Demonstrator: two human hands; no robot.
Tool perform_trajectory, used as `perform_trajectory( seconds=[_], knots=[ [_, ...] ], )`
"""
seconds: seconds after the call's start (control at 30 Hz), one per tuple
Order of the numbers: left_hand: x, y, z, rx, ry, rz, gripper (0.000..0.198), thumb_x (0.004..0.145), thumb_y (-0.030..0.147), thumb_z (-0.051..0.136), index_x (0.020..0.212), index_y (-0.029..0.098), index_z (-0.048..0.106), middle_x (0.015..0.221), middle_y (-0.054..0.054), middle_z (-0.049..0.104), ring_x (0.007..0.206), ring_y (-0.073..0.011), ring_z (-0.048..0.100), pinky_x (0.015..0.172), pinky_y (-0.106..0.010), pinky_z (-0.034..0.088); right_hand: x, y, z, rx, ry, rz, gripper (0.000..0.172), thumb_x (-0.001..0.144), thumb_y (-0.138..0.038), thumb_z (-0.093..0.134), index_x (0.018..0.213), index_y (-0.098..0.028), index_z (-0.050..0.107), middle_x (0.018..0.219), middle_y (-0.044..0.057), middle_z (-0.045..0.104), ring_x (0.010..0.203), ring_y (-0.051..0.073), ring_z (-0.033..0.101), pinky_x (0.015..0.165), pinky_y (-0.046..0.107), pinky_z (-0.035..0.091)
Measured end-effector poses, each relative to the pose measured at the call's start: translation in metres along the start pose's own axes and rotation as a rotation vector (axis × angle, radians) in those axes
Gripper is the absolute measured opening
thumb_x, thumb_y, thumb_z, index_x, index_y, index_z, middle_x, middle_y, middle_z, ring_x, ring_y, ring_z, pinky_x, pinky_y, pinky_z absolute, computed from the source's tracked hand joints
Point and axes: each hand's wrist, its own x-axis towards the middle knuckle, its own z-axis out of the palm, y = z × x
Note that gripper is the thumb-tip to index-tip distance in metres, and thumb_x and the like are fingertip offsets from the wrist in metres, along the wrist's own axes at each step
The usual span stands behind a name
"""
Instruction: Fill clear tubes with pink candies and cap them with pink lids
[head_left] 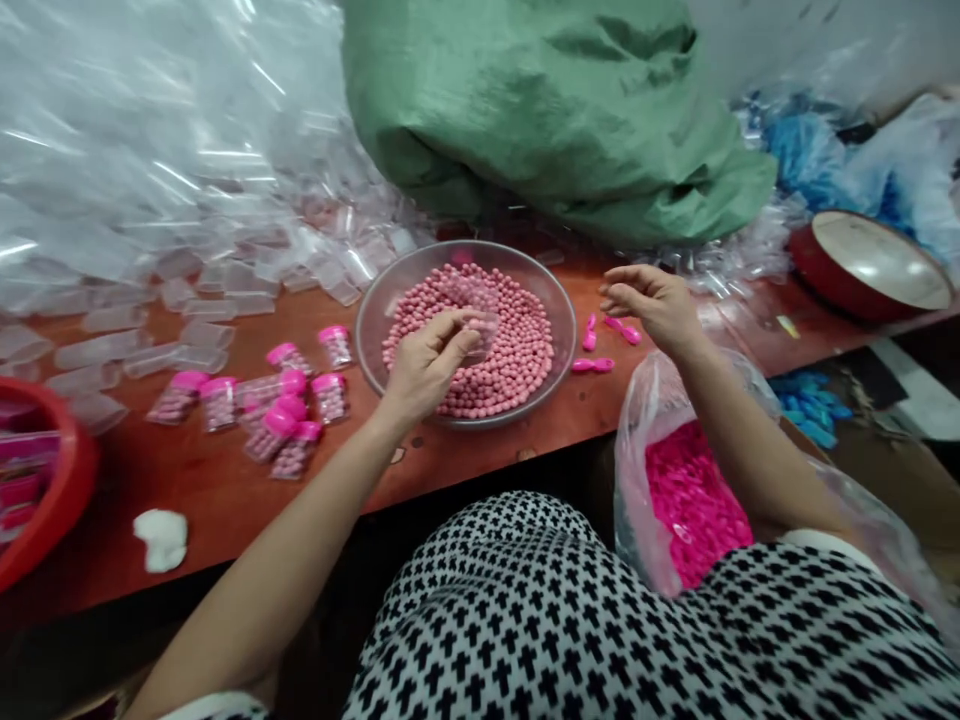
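My left hand (429, 362) is closed around a small clear plastic container (484, 330), held over a steel bowl (568, 330). Pink round beads (517, 340) fill much of the bowl. To the right of the bowl, my right hand (654, 305) hangs above the table, fingers bent and tips apart, with nothing visible in them. Below it lie several bright pink plastic pieces (592, 366). Left of the bowl, several filled containers with pink caps (331, 398) stand or lie in a cluster.
Many clear containers (105, 348) are spread at the back left. A large green sack (525, 120) rests behind the bowl. A plastic bag of pink pieces (690, 500) is by my right side. A red basin (79, 480), white lump (161, 540) and round red pan (817, 265) are also around.
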Motion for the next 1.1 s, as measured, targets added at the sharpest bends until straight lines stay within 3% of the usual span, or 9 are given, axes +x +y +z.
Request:
perform_trajectory(
  seconds=[0.13, 0.23, 0.37, 0.53, 0.6, 0.7, 0.77, 0.9, 1.1],
  knots=[
    [0.0, -0.003, 0.002, 0.021, 0.005, -0.017, 0.052, 0.076, 0.06, 0.076, 0.105, 0.017, 0.07, 0.101, -0.007, 0.074, 0.089, -0.0201, 0.071, 0.077, -0.037, 0.066, -0.024, 0.04, -0.04, -0.4, -0.069, 0.046, 0.025, 0.081, -0.037, 0.07, 0.093, -0.016, 0.076, 0.083, 0.005, 0.076, 0.073, 0.017, 0.07, 0.074, 0.034, 0.056],
    [0.001, -0.006, 0.002, -0.012, 0.028, -0.048, 0.05, 0.076, 0.058, 0.078, 0.107, 0.019, 0.071, 0.106, -0.007, 0.074, 0.092, -0.0212, 0.072, 0.074, -0.035, 0.066, -0.042, 0.059, -0.035, -0.687, -0.18, 0.001, 0.019, 0.086, -0.029, 0.065, 0.096, -0.019, 0.077, 0.093, 0.007, 0.078, 0.086, 0.023, 0.072, 0.084, 0.038, 0.055],
    [-0.003, -0.006, 0.002, -0.074, 0.048, -0.111, 0.047, 0.077, 0.055, 0.079, 0.108, 0.021, 0.071, 0.114, -0.008, 0.073, 0.096, -0.0212, 0.072, 0.073, -0.032, 0.066, -0.05, 0.068, -0.021, -0.959, -0.312, -0.076, 0.033, 0.091, -0.026, 0.061, 0.121, -0.02, 0.072, 0.121, 0.013, 0.073, 0.108, 0.028, 0.069, 0.09, 0.041, 0.055],
    [-0.009, -0.003, 0.002, -0.112, 0.001, -0.155, 0.042, 0.074, 0.047, 0.084, 0.106, 0.023, 0.073, 0.113, -0.006, 0.072, 0.095, -0.0184, 0.072, 0.076, -0.03, 0.066, -0.04, 0.081, -0.021, -0.969, -0.439, -0.198, 0.037, 0.086, -0.007, 0.049, 0.106, -0.02, 0.077, 0.125, 0.012, 0.071, 0.116, 0.026, 0.065, 0.095, 0.04, 0.054],
    [-0.009, -0.002, 0.002, -0.119, 0.006, -0.168, 0.043, 0.071, 0.043, 0.087, 0.106, 0.024, 0.074, 0.113, -0.005, 0.072, 0.096, -0.0188, 0.072, 0.079, -0.031, 0.066, -0.036, 0.086, -0.026, -0.878, -0.375, -0.231, 0.038, 0.083, -0.005, 0.047, 0.103, -0.019, 0.076, 0.122, 0.011, 0.072, 0.118, 0.024, 0.065, 0.102, 0.04, 0.05],
    [-0.009, 0.0, 0.003, -0.127, 0.008, -0.194, 0.043, 0.069, 0.042, 0.088, 0.106, 0.024, 0.074, 0.112, -0.005, 0.072, 0.098, -0.0201, 0.072, 0.081, -0.032, 0.066, -0.038, 0.085, -0.03, -0.833, -0.122, -0.096, 0.033, 0.089, -0.014, 0.047, 0.11, -0.016, 0.073, 0.117, 0.013, 0.074, 0.11, 0.024, 0.069, 0.098, 0.04, 0.052],
    [-0.009, 0.002, 0.004, -0.135, 0.004, -0.203, 0.041, 0.07, 0.043, 0.086, 0.105, 0.024, 0.074, 0.113, -0.006, 0.073, 0.099, -0.0209, 0.072, 0.081, -0.032, 0.066, -0.043, 0.077, -0.026, -0.885, -0.035, 0.073, 0.032, 0.094, -0.028, 0.053, 0.116, -0.014, 0.07, 0.111, 0.015, 0.076, 0.101, 0.027, 0.071, 0.091, 0.04, 0.054],
    [-0.007, 0.004, 0.005, -0.171, -0.004, -0.231, 0.038, 0.075, 0.044, 0.082, 0.105, 0.022, 0.074, 0.111, -0.007, 0.074, 0.095, -0.0201, 0.073, 0.076, -0.031, 0.065, -0.05, 0.056, -0.004, -1.044, -0.141, 0.291, 0.052, 0.091, -0.054, 0.062, 0.125, -0.014, 0.065, 0.107, 0.017, 0.076, 0.1, 0.033, 0.072, 0.086, 0.04, 0.053],
    [-0.006, 0.005, 0.003, -0.291, -0.047, -0.319, 0.05, 0.083, 0.059, 0.067, 0.106, 0.016, 0.072, 0.101, -0.011, 0.076, 0.093, -0.0233, 0.074, 0.076, -0.036, 0.066, -0.045, 0.041, 0.007, -1.265, -0.355, 0.22, 0.035, 0.099, -0.038, 0.05, 0.125, -0.021, 0.066, 0.116, 0.015, 0.075, 0.104, 0.031, 0.072, 0.084, 0.039, 0.053]
  ],
)
